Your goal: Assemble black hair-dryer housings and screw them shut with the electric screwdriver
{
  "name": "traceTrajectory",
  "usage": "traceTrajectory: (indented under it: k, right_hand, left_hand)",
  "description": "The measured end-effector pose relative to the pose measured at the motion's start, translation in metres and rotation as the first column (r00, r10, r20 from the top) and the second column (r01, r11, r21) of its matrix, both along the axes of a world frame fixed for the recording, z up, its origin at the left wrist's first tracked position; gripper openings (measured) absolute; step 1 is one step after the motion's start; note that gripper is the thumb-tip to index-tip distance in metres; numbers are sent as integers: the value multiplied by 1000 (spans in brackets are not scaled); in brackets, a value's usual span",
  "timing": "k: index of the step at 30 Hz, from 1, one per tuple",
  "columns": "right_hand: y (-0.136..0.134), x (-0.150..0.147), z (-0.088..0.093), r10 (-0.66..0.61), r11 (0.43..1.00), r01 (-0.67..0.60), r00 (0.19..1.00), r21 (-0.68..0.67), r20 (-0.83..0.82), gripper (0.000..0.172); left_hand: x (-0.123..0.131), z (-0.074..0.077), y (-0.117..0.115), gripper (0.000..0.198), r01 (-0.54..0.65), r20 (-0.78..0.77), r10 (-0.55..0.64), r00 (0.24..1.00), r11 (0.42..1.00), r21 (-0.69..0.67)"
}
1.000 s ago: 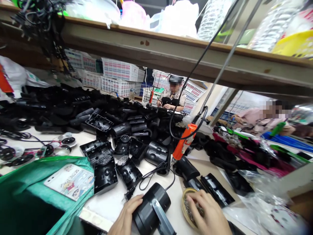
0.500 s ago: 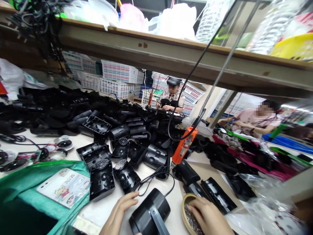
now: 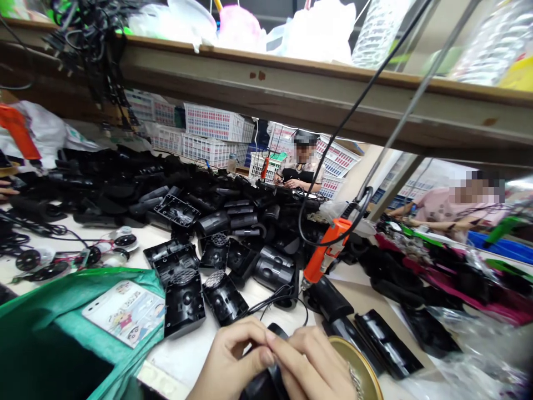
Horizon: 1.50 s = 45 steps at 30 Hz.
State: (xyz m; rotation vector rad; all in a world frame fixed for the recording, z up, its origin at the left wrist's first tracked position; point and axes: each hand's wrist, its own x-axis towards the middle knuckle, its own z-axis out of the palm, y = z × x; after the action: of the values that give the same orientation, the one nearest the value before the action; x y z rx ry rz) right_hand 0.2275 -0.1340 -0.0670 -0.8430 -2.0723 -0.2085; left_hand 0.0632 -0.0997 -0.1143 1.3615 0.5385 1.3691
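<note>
A black plastic cylindrical housing [image 3: 263, 384] sits low at the front edge of the view, mostly covered by my hands. My left hand [image 3: 233, 358] is closed over it from the left, thumb and forefinger brought together. My right hand [image 3: 312, 361] meets it there, its fingertips pinched on top of the housing; anything small between them is hidden. Beside my right hand stands a round tan bowl [image 3: 368, 366] holding small metal screws. An orange electric screwdriver [image 3: 327, 250] hangs on a cord beyond my hands, tip down.
Black plastic shells [image 3: 183, 303] lie in a large pile across the bench. A green bag [image 3: 54, 311] with a phone [image 3: 127, 314] on it is at left, near wired speaker parts [image 3: 95, 253]. A shelf [image 3: 233, 72] spans overhead. Two co-workers [image 3: 306, 161] sit opposite.
My right hand has left the screw bowl and come to the top of the housing. The left hand has moved right and closed over the housing. The view has shifted slightly left.
</note>
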Motion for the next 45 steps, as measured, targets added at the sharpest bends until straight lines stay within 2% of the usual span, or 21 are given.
traceTrajectory:
  k: [2,3,5,6,7,8,9,11,12,15,19,21,24,28,30,33,34,37,39,41,45]
  right_hand:
    - [5,1,4,91,996,-91,996,-26,-2,52]
    - [9,4,5,105,993,-107,993,-43,-61,47]
    - [23,15,6,-6,995,-30,935,-94,-356,33]
    - [33,22,6,-131,987,58,828,-150,-545,27]
    - [45,29,6,-280,959,149,634,-242,-721,24]
    - [58,36,6,-389,921,162,379,-354,-839,29]
    - [72,42,6,-444,895,118,327,-430,-834,38]
    - [93,49,7,-472,860,-12,366,-511,-802,48]
    - [99,50,8,-460,839,-82,420,-537,-782,53]
    - [100,45,16,-381,789,-230,543,-569,-748,62]
    - [89,32,30,-308,765,-272,643,-584,-701,52]
    - [92,24,36,-293,772,-262,662,-579,-690,42]
    - [107,12,41,-256,823,-262,621,-504,-741,30]
    - [112,-2,44,-144,874,-340,500,-346,-854,31]
    - [101,-8,44,-100,839,-433,472,-329,-876,27]
    - [75,-19,40,-79,736,-575,452,-358,-889,23]
    - [66,-24,37,-70,724,-600,428,-341,-901,21]
    - [48,-37,32,-51,745,-617,327,-254,-944,19]
    - [42,-45,30,-47,738,-634,293,-230,-955,17]
    - [40,-49,29,-42,724,-650,293,-231,-955,17]
    - [37,-52,29,-37,743,-627,311,-234,-950,17]
  left_hand:
    - [-1,-5,2,33,16,32,-14,999,998,-53]
    - [-3,-8,2,30,19,21,-18,1000,998,-54]
    - [-10,-14,-1,25,0,-36,-2,999,998,-58]
    - [-13,-18,-3,24,-25,-79,20,997,998,-58]
    - [-16,-22,-6,24,-57,-127,50,991,997,-52]
    - [-19,-26,-8,25,-89,-177,81,981,995,-38]
    - [-21,-30,-10,25,-116,-218,110,970,993,-16]
    - [-23,-37,-12,26,-163,-261,162,952,986,17]
    - [-23,-40,-12,26,-183,-269,184,946,983,26]
    - [-23,-46,-10,26,-220,-292,220,931,975,33]
    - [-24,-46,-9,24,-190,-337,197,921,980,53]
    - [-25,-45,-10,23,-186,-346,192,918,981,49]
    - [-25,-45,-11,23,-191,-357,191,914,981,37]
    - [-25,-44,-12,22,-187,-372,184,910,982,28]
    - [-25,-43,-11,21,-182,-377,178,909,983,25]
    - [-25,-42,-11,21,-181,-377,175,910,983,19]
    - [-25,-42,-11,21,-182,-375,176,910,983,18]
    - [-25,-42,-12,21,-183,-369,175,913,983,15]
    - [-25,-43,-12,22,-184,-364,177,914,983,15]
    - [-24,-43,-12,24,-191,-356,184,916,981,16]
    - [-23,-42,-12,23,-212,-338,208,918,977,26]
